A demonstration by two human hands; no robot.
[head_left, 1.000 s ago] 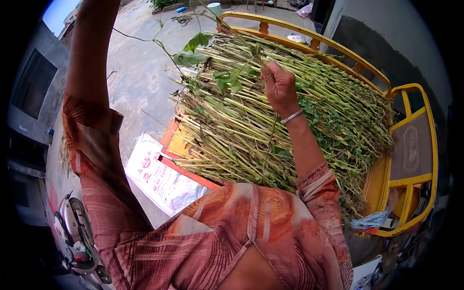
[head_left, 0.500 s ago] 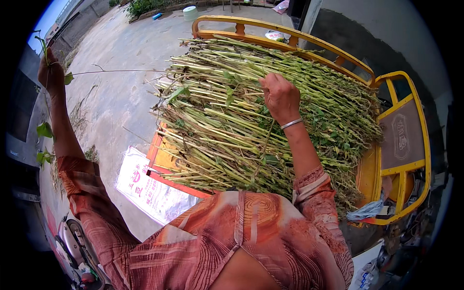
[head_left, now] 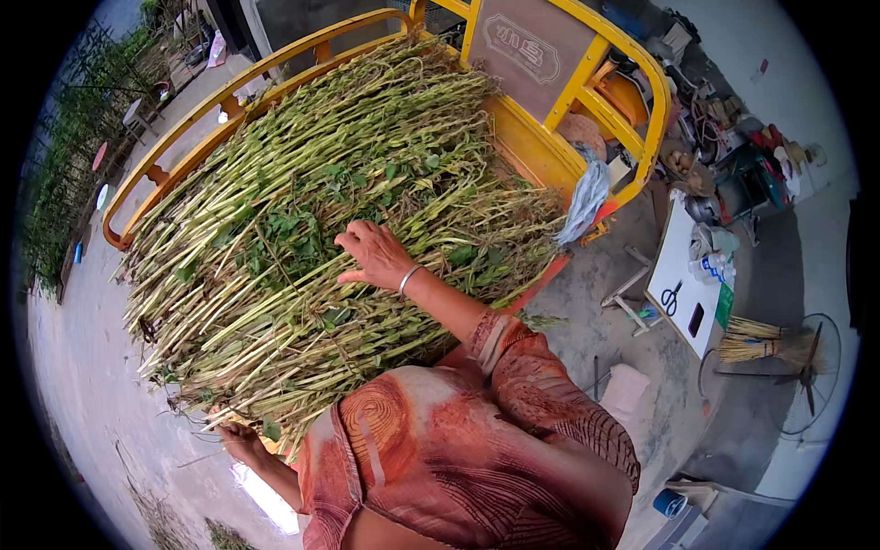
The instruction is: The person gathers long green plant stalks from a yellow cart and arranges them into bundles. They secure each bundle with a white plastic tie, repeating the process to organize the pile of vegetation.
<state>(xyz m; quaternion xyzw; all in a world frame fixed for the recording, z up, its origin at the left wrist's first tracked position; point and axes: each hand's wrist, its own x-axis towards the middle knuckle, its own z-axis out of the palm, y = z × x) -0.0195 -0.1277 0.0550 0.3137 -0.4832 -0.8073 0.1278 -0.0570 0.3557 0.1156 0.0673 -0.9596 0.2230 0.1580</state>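
A thick heap of cut green-and-tan plant stalks [head_left: 266, 192] covers the cargo bed of a yellow cart [head_left: 536, 147]. My right hand [head_left: 378, 258], a silver bangle on its wrist, hovers over or lightly touches the middle of the heap. Its fingers are apart and hold nothing. Green leaves [head_left: 293, 243] lie among the stalks just beyond that hand. Low at the left, my left hand [head_left: 243, 444] is by the cut stalk ends with its fingers curled. Thin stems show about those fingers, but what they grip is too small to tell.
Yellow side rails [head_left: 197, 124] and a yellow-framed panel [head_left: 522, 50] edge the bed. A pale blue cloth [head_left: 585, 197] hangs at its corner. On the right stands a white table [head_left: 674, 266] with scissors [head_left: 671, 298] and a phone [head_left: 697, 319], near a round fan [head_left: 807, 376].
The view has swung to the right. My left hand has come down from its raised, outstretched place with the vine to the stalk ends. My right hand has gone from closed to open over the heap.
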